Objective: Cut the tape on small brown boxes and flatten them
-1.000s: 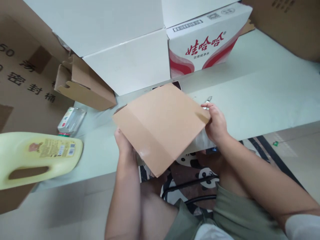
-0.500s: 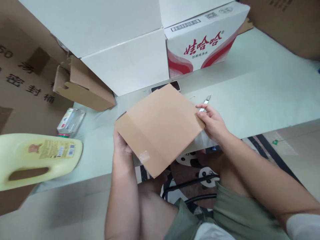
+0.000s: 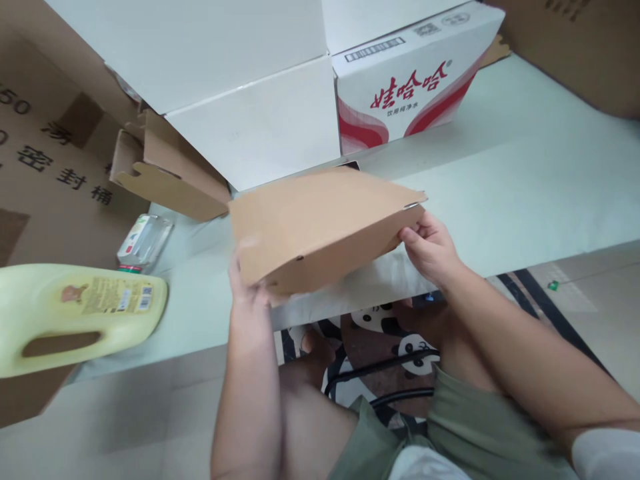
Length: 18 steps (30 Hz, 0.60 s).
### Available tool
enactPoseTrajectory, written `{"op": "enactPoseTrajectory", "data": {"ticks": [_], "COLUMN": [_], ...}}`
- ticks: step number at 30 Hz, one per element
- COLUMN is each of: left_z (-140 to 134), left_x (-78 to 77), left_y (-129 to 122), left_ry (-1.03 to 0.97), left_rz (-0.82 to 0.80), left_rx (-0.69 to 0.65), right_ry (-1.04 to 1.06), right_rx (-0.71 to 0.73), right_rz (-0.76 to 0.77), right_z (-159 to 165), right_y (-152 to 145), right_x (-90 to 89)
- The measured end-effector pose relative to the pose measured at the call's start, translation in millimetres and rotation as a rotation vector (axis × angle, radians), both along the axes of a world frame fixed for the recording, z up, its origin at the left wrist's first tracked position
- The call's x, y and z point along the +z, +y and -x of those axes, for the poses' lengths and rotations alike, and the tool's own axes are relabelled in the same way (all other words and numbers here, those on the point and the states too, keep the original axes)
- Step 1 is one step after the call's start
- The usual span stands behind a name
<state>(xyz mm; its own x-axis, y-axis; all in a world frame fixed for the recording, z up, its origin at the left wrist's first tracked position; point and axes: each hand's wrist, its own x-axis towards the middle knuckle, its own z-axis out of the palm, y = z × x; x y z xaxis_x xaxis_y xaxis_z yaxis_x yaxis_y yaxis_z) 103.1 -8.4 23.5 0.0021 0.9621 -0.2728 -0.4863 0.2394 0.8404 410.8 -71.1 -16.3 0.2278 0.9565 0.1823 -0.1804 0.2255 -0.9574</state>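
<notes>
You're holding the shallow cardboard box (image 3: pixel 320 213) btwn both hands' fingers, tilted over the table (image 3: pixel 525 180). Your left hand (image 3: pixel 250 293) is gripping its L corner, fingertips blurry; your right hand (image 3: pixel 433 247) is pinching its side wall nr the R corner. The Wahaha water carton (image 3: pixel 400 127) is standing beyond your fingertips, the pale-yellow jug (image 3: pixel 45 293) resting L of your L fingers. Box is prob. handling light, stiff, not v. slippery; folded corners are likely giving firmer hold than dentable mid-panels.
</notes>
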Motion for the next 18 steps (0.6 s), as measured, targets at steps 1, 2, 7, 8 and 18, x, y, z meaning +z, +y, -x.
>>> {"op": "enactPoseTrajectory", "data": {"ticks": [1,2,7,8,18], "left_z": [-0.9,-2.8,-22.8,-27.1,-28.7], "left_x": [1.2,1.6,-10.5,-14.2,-9.6], "left_y": [-0.6,-1.7,-7.6,-7.9,-9.7], "left_ry": [-0.019,-0.023,0.211,0.278,0.540], "left_rz": [-0.048,-0.104,-0.278,-0.302,-0.238], "left_rx": [0.023,0.036,-0.100,-0.101,0.083], "right_ry": [-0.010,-0.032,-0.181,-0.207,-0.287], "right_rx": [-0.070,-0.128,-0.192,-0.186,-0.196], "right_rz": [-0.013,-0.015,0.033,0.038,0.042], "right_z": [0.5,0.6,-1.3,-1.1,5.7], "right_y": [0.6,1.6,7.4,7.8,3.4], "right_x": [0.4,0.7,1.1,1.5,13.9]}}
